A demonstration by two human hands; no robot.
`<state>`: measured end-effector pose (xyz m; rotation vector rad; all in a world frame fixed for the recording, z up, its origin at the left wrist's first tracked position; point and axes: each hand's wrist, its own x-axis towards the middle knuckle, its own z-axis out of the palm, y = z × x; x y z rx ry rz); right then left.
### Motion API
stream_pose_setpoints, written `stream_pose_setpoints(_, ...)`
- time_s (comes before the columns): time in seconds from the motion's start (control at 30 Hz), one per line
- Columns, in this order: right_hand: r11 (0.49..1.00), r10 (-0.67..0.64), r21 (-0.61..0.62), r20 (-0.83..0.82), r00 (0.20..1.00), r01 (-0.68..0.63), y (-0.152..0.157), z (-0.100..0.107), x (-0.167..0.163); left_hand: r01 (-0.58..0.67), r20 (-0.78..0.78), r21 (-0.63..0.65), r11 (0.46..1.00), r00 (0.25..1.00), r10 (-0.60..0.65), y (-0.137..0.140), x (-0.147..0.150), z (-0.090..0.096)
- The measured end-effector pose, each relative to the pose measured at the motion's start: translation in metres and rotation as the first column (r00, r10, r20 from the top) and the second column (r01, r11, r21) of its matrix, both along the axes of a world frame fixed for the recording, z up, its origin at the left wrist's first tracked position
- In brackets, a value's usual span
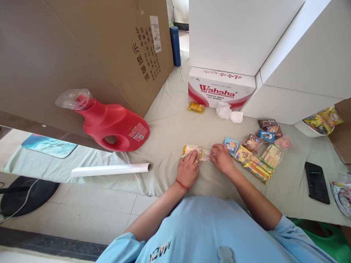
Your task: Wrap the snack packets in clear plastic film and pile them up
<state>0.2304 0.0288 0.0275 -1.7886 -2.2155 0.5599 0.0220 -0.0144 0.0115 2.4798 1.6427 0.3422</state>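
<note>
While the left hand (188, 169) lies over a wrapped snack (203, 153) toward the front edge of the table (164, 146), fingers together, probably steadying it, the right hand (221, 159) curls at the clear wrapper end, can't tell if pinching. Other packs (251, 143) sit just right, handy I guess.

Two hands (188, 170) and one clear-wrapped packet (204, 153) are on view amid one red jug (117, 120), one white roll (111, 170), one blue cylinder (175, 46), one black phone (317, 182), one white bowl (309, 129), one Wahaha carton (219, 93), one lone yellow packet (196, 107) and two white wads (223, 110). The snack cluster includes two blue packets (231, 146) and one pink packet (283, 143); its overlapping yellow sticks (258, 170) defy exact count.
</note>
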Motion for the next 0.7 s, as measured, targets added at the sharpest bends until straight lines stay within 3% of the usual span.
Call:
stream_pose_setpoints(0.1,0.993,-0.012,-0.116,0.012,1.0,0.013,0.016,0.026,-0.019,0.018,-0.015,0.016,1.0,1.0,-0.018,-0.001,0.0,-0.001)
stream_pose_setpoints(0.2,0.985,0.066,-0.164,0.11,0.992,-0.048,0.036,0.048,-0.06,0.038,-0.029,0.026,0.999,0.999,-0.037,-0.001,0.003,-0.003)
stream_pose_setpoints(0.37,0.967,0.12,-0.239,0.123,0.985,-0.088,0.058,0.043,-0.122,0.07,-0.075,0.017,0.997,0.995,-0.069,-0.004,0.008,0.003)
stream_pose_setpoints(0.57,0.97,0.165,-0.208,0.197,0.966,-0.123,0.035,0.035,-0.126,0.198,0.098,-0.051,0.979,0.976,-0.193,-0.026,-0.018,0.022)
stream_pose_setpoints(0.7,0.972,0.213,-0.154,0.259,0.942,-0.178,0.015,0.047,-0.111,0.085,0.094,-0.036,0.996,0.992,-0.081,-0.036,-0.056,0.018)
